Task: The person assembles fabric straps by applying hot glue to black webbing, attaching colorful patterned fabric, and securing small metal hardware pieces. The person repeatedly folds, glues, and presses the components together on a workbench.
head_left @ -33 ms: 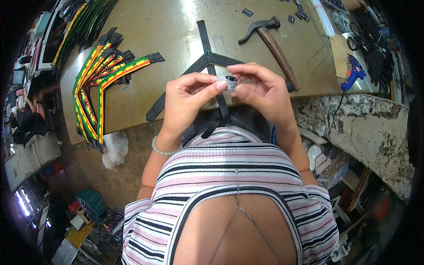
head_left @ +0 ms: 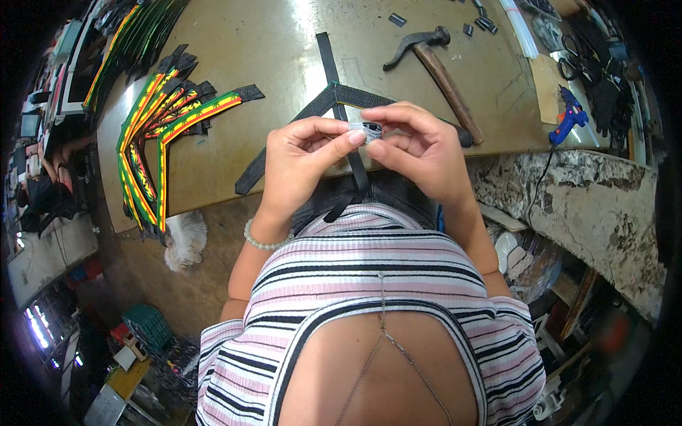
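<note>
Just above the table's near edge, my left hand (head_left: 298,153) pinches a small curled piece (head_left: 371,130), clear and whitish with black on it, between thumb and index finger. Its exact kind cannot be made out. Around the same piece, from the right, come the bent fingers and thumb of my right hand (head_left: 430,145). Beneath my hands lies a bent black webbing strap (head_left: 305,112), angled like a wide V. A narrower black strap (head_left: 327,57) crosses under its corner and hangs over the table edge toward my lap.
A hammer (head_left: 444,85) lies on the table (head_left: 270,50) to the right. Several black pieces (head_left: 398,20) lie behind it. Green, yellow and red patterned straps (head_left: 163,163) are piled at the left. A blue glue gun (head_left: 568,117) rests at the far right.
My right thumb and fingers have shifted slightly left, closer around the small piece. My left hand and the straps stay where they were.
</note>
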`<act>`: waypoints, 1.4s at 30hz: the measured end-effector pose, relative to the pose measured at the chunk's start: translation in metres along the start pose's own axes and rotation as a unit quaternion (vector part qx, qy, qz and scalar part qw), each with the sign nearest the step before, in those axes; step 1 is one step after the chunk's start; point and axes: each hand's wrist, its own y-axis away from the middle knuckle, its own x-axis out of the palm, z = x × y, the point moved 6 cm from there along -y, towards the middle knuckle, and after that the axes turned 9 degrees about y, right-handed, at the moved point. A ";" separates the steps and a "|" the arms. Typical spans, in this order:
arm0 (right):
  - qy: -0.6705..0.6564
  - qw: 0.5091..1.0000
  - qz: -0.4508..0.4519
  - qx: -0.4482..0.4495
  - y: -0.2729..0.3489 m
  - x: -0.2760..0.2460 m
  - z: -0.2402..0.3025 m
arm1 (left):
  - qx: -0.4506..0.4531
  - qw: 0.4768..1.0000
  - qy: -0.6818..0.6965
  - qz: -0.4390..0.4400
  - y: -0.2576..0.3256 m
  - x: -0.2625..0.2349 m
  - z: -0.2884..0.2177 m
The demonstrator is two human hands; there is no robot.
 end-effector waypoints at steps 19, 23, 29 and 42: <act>-0.015 0.985 -0.054 0.163 -0.008 0.011 -0.047 | 0.036 0.966 -0.248 -0.058 -0.006 -0.018 0.007; 0.255 0.961 -0.061 0.088 -0.041 -0.001 -0.042 | 0.155 0.899 -0.402 -0.083 -0.029 -0.017 -0.005; 0.385 0.919 -0.034 0.076 -0.070 -0.006 -0.052 | 0.070 0.897 -0.428 -0.081 -0.057 -0.027 0.006; 0.380 0.921 -0.015 0.084 -0.075 -0.009 -0.057 | 0.108 0.901 -0.408 -0.104 -0.062 -0.033 0.014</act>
